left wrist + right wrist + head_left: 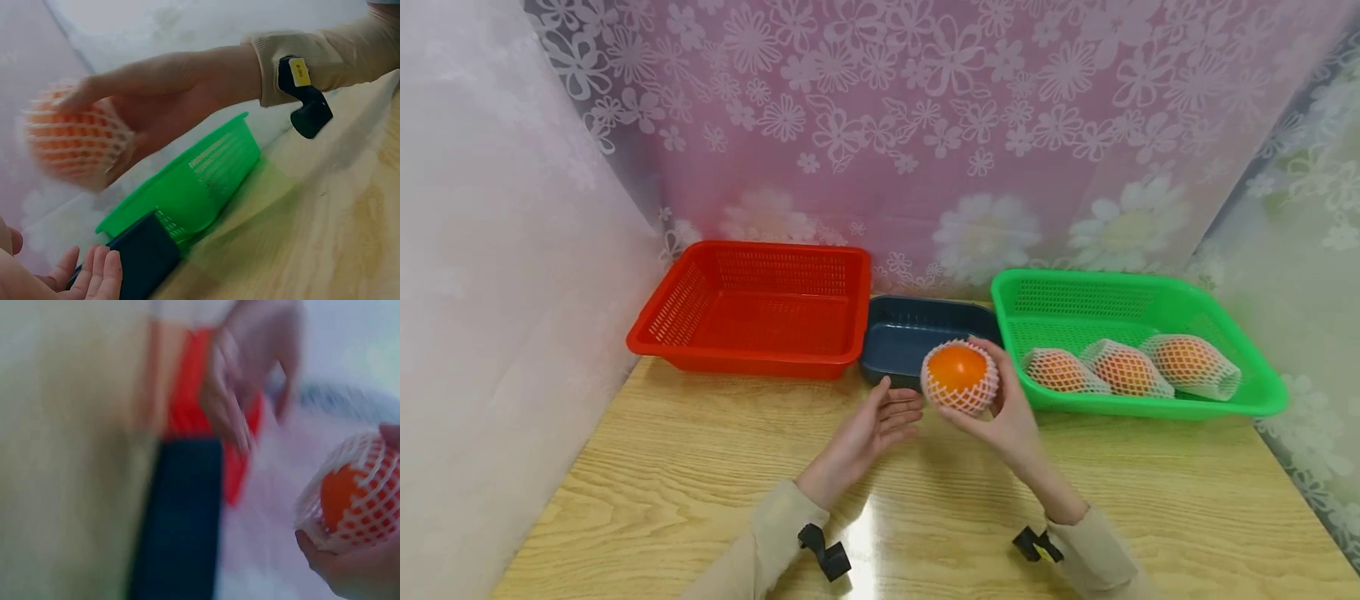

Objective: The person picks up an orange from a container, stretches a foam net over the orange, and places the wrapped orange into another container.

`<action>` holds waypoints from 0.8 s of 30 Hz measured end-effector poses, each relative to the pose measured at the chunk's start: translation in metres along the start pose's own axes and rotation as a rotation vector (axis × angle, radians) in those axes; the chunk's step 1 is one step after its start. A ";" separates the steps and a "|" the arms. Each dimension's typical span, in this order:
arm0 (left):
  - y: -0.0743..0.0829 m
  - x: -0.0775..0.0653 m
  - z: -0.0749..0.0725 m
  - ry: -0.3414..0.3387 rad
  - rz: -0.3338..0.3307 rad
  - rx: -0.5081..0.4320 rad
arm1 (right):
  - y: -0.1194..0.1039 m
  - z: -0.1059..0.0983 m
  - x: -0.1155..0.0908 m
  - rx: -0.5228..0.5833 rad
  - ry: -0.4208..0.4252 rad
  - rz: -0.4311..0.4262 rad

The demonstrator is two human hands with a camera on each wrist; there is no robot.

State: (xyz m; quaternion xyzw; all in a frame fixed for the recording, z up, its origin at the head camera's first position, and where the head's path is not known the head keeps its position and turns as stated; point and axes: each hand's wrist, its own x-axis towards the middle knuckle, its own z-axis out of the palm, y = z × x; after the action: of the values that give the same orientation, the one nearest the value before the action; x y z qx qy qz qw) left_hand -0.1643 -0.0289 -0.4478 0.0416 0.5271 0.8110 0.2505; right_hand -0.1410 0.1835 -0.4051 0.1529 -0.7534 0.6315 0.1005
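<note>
My right hand grips an orange fruit, like an orange, from its right side, above the table by the front of the dark blue basin. A white foam net wraps the fruit, its bare top showing through the opening. To the left, my left hand is held with fingers spread and relaxed, palm turned toward the fruit, nothing in it. In the left wrist view the fruit hangs above that hand's fingertips. The right wrist view shows the net between thumb and fingers.
A red basket stands at the left and a dark blue basin in the middle. The green basket at the right holds netted fruits along its front. Floral curtains hang behind the wooden table.
</note>
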 end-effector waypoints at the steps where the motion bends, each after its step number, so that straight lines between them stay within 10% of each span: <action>1: 0.003 0.000 -0.001 0.012 0.009 -0.006 | -0.004 -0.011 0.004 -0.029 0.031 0.019; 13: 0.018 -0.004 -0.006 0.093 0.042 -0.009 | 0.010 -0.133 0.071 -0.662 0.293 0.105; 24: 0.016 -0.005 -0.004 0.088 0.039 0.013 | 0.056 -0.151 0.088 -0.909 0.108 0.230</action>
State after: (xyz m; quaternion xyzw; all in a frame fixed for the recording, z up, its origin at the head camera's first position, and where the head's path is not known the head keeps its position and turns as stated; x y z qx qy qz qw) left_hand -0.1670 -0.0392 -0.4345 0.0177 0.5418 0.8133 0.2112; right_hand -0.2490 0.3312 -0.3994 -0.0244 -0.9593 0.2516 0.1258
